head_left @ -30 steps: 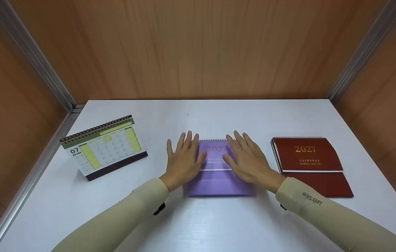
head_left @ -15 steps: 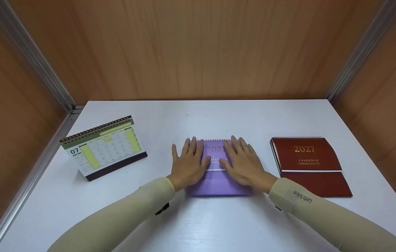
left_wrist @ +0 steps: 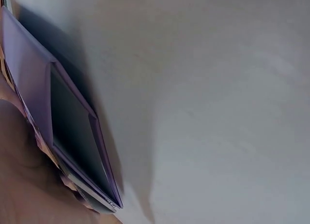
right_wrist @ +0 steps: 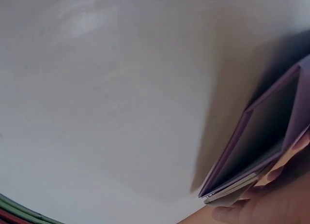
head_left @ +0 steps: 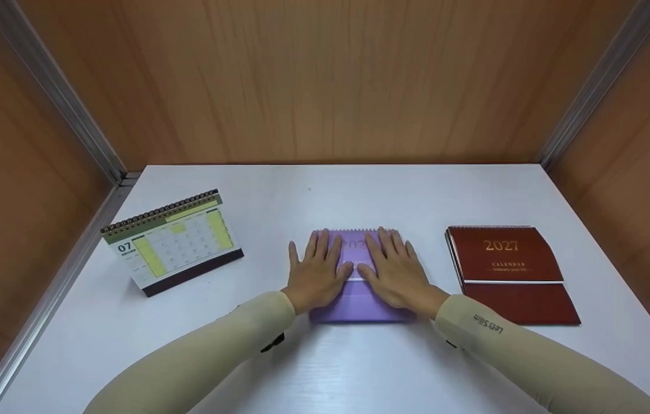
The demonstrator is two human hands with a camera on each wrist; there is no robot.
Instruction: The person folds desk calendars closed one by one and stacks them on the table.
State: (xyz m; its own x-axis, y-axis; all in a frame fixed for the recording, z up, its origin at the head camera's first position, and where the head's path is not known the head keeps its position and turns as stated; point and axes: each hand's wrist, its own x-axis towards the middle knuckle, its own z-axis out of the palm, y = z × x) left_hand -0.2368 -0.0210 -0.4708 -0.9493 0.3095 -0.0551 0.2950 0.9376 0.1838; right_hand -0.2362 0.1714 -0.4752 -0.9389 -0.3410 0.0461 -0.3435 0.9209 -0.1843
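Far left of you: green-topped calendar [head_left: 181,247] stands tilted on the desk [head_left: 331,379], well apart from your hands. Middle: purple calendar [head_left: 359,310], standing as a low tent, hollow at both ends. I'd judge it light, board stiff but the tent likely to fold or skid if you lean on it, cover maybe slick; take it by the two side edges, up near the binding. Your left hand [head_left: 313,280] lies on its left half, arm angled in from lower left, little finger past the edge; grip wide, fingers straight, nothing pinched. Your right hand [head_left: 398,280] mirrors that on the right half, grip wide too, thumbs near each other but apart. Far right: red calendar [head_left: 506,256], lower edge partly behind your right sleeve [head_left: 520,356]
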